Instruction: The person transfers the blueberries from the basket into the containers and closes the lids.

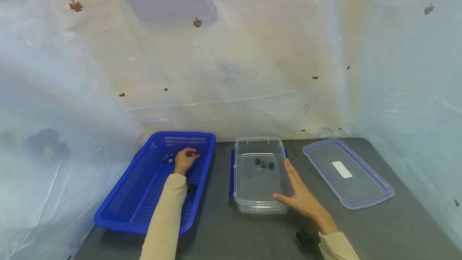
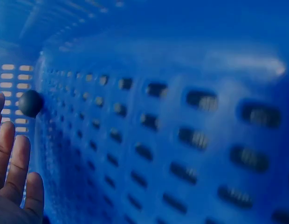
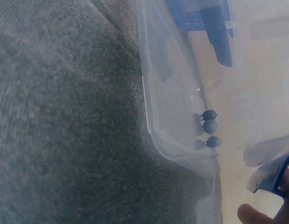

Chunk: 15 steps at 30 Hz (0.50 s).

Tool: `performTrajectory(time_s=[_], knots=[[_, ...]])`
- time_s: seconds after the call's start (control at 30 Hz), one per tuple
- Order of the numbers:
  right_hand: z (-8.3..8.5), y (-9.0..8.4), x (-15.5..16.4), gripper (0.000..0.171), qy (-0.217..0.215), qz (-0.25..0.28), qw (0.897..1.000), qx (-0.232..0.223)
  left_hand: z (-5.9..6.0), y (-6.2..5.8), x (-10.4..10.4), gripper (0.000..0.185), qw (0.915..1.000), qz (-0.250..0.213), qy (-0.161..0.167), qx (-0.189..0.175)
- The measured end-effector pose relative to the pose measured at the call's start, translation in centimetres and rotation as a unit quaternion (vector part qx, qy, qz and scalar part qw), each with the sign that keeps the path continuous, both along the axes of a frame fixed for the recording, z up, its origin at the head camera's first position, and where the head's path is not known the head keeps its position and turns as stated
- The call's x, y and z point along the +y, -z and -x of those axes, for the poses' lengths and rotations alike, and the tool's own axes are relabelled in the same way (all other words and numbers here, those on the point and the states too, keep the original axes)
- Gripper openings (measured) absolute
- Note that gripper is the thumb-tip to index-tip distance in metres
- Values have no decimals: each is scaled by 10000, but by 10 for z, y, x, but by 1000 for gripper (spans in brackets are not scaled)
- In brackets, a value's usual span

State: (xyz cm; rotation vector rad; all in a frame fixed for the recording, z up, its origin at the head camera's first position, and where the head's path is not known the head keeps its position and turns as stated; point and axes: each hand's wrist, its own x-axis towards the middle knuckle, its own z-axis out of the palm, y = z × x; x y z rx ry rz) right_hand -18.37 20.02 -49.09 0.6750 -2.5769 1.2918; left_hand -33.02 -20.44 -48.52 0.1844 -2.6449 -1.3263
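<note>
A blue perforated basket (image 1: 119, 208) stands at the left on the grey table. My left hand (image 1: 185, 160) reaches into its far end among several small dark balls (image 1: 167, 159). In the left wrist view its fingers (image 2: 14, 168) lie loosely extended, and one dark ball (image 2: 30, 103) sits at a fingertip beside the basket wall (image 2: 172, 130); no grip on it shows. A clear plastic container (image 1: 249, 206) stands in the middle with three dark balls (image 1: 264, 164) inside. My right hand (image 1: 298, 192) rests flat against its right wall, fingers straight. The balls (image 3: 209, 127) also show through the container (image 3: 168, 121).
The container's clear lid (image 1: 364, 193), blue-edged with a white label, lies flat at the right. Blue clips (image 3: 214, 28) hang on the container's sides. Translucent sheeting (image 1: 231, 71) closes off the back and both sides. Grey tabletop (image 1: 220, 228) shows between basket and container.
</note>
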Motion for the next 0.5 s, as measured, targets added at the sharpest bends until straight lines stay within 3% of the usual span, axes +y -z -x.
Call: performTrajectory(time_s=[0.27,0.5], knots=[[0,1,1,103,21,58,10000,51,6,7,8,30,9998,168,72,-70],[1,3,0,102,22,84,10000,33,5,8,7,28,9987,265,-27,-430]])
